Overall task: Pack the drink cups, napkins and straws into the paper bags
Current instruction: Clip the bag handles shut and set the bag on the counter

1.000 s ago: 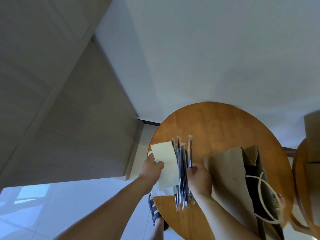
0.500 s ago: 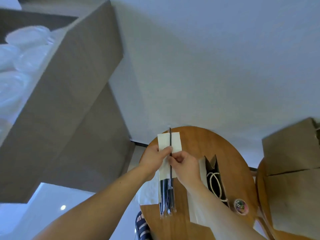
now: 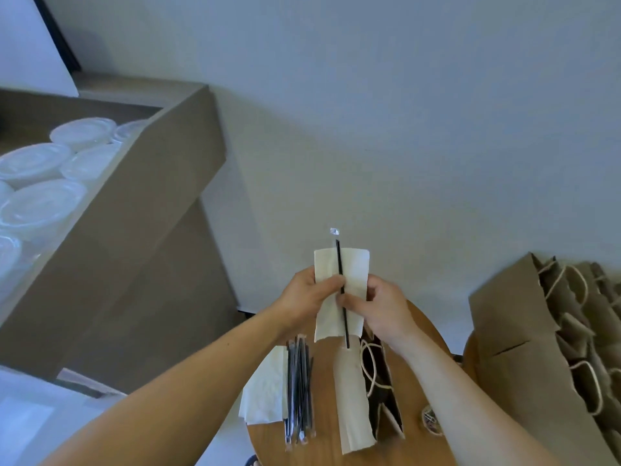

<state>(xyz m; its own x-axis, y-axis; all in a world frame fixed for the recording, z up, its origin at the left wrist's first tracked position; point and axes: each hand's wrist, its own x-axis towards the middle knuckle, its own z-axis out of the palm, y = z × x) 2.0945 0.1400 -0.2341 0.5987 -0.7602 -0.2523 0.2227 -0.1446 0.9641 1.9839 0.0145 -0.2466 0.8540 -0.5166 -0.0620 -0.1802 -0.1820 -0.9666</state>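
Above the far edge of the round wooden table (image 3: 327, 415), both hands hold one napkin (image 3: 357, 268) upright in the air, with a single black straw (image 3: 339, 264) in a clear wrapper laid lengthwise down its middle. Left hand (image 3: 307, 297): fingers curled behind the left edge of the napkin, thumb pressing across its front up to the straw. Right hand (image 3: 384, 304): fingers curled at the napkin's right edge, thumb tip pinching the straw against the paper just below the left thumb. The straw's wrapper tip stands above the napkin's top edge and its lower end reaches below the bottom edge, just over the open paper bag (image 3: 353, 405). This bag lies on the table with its mouth towards the far side, its dark interior and cord handles showing. Left of the bag, a bundle of wrapped straws (image 3: 299, 381) lies on the table, partly over a stack of white napkins (image 3: 265, 395) at the table's left rim. A small round object (image 3: 430, 420), too blurred to identify, lies right of the bag. Far left, a cardboard box (image 3: 134, 230) holds drink cups (image 3: 43, 200) with clear lids. At right, a stack of brown paper bags with cord handles (image 3: 521, 331) stands well apart from the hands
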